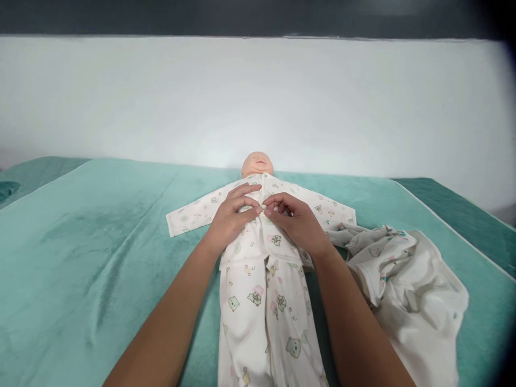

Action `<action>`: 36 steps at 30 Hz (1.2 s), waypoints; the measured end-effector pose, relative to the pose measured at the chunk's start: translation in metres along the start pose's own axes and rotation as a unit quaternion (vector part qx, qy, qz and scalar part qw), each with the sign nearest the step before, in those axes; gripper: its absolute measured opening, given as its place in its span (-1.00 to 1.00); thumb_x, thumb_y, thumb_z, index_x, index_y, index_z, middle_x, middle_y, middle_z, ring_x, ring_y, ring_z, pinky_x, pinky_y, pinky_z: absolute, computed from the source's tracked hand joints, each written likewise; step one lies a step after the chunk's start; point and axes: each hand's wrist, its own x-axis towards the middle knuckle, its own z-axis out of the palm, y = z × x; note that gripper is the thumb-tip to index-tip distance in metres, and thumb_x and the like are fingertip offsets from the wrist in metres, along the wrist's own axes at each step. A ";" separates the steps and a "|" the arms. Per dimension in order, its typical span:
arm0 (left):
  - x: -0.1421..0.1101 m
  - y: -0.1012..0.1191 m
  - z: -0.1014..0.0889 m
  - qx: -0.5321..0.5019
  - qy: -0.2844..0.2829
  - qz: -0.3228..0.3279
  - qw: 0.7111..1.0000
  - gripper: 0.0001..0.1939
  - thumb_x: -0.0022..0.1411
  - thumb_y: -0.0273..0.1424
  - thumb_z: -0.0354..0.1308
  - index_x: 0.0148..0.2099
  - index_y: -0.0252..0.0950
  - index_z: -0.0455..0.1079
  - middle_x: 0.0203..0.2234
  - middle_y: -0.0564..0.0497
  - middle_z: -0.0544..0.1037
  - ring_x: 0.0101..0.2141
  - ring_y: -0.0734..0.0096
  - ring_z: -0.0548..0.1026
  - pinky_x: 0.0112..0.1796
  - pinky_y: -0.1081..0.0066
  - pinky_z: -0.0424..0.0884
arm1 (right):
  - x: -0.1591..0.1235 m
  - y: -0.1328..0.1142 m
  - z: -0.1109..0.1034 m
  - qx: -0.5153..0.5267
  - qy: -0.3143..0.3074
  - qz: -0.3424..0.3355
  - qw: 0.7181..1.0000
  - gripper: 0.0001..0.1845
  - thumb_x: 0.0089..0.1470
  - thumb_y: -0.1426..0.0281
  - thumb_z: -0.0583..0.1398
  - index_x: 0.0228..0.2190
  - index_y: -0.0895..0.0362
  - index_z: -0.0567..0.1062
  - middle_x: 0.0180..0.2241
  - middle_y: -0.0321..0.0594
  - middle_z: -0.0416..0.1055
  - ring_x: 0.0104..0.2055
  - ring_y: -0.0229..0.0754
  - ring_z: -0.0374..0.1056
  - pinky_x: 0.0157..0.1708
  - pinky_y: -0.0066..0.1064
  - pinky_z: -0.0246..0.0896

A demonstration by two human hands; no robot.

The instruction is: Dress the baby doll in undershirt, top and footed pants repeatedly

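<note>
A baby doll point(258, 163) lies on its back in the middle of the bed, head away from me. It wears a white printed top point(278, 239) with sleeves spread out and matching trousers point(262, 322). My left hand point(231, 217) and my right hand point(294, 217) meet over the doll's chest. The fingertips of both pinch the front opening of the top at a small fastening. Whether that fastening is closed is hidden by my fingers.
A teal blanket point(88, 252) covers the bed. A crumpled heap of white printed cloth point(407, 285) lies to the right of the doll. A white wall point(258, 97) runs behind the bed, and the bed's right edge point(463, 226) drops away.
</note>
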 end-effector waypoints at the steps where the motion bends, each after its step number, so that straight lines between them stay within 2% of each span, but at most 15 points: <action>1: 0.000 -0.001 0.000 -0.003 -0.001 0.003 1.000 -0.88 0.22 -0.32 0.19 -0.37 -0.14 0.50 0.20 0.13 0.38 0.32 0.14 0.11 0.28 0.03 0.06 | 0.000 0.001 0.000 0.002 0.001 -0.001 1.000 -0.84 0.08 0.33 0.24 -0.24 0.04 0.53 -0.34 -0.33 0.37 -0.31 -0.27 0.17 -0.28 -0.41 0.12; 16: 0.000 -0.007 0.001 -0.017 0.019 0.022 0.999 -0.90 0.20 -0.34 0.22 -0.39 -0.14 0.49 0.17 0.13 0.42 0.33 0.16 0.10 0.30 0.03 0.02 | 0.000 0.001 0.001 0.015 0.018 -0.003 1.000 -0.86 0.05 0.35 0.25 -0.28 0.07 0.53 -0.37 -0.33 0.37 -0.33 -0.28 0.17 -0.29 -0.41 0.11; 23: 0.000 -0.006 0.000 -0.008 0.007 0.030 0.999 -0.88 0.24 -0.31 0.20 -0.36 -0.15 0.50 0.18 0.10 0.42 0.32 0.17 0.12 0.30 0.04 0.02 | 0.000 -0.003 0.003 0.025 0.028 0.010 0.999 -0.87 0.03 0.35 0.26 -0.30 0.08 0.53 -0.39 -0.33 0.38 -0.34 -0.29 0.19 -0.30 -0.41 0.13; 29: -0.001 -0.007 -0.001 -0.013 0.006 0.035 0.999 -0.88 0.26 -0.29 0.19 -0.31 -0.14 0.52 0.17 0.09 0.42 0.30 0.18 0.15 0.29 0.06 0.05 | 0.002 0.003 0.002 0.076 0.023 0.012 0.997 -0.84 0.01 0.34 0.31 -0.30 0.08 0.54 -0.40 -0.33 0.39 -0.35 -0.29 0.22 -0.28 -0.40 0.15; 36: 0.001 -0.009 -0.001 0.011 -0.006 0.054 0.998 -0.88 0.26 -0.27 0.20 -0.26 -0.11 0.56 0.17 0.08 0.42 0.29 0.19 0.17 0.29 0.09 0.08 | 0.003 0.009 0.003 0.084 0.033 0.013 0.996 -0.80 -0.02 0.31 0.34 -0.30 0.07 0.55 -0.40 -0.32 0.43 -0.35 -0.28 0.23 -0.29 -0.40 0.15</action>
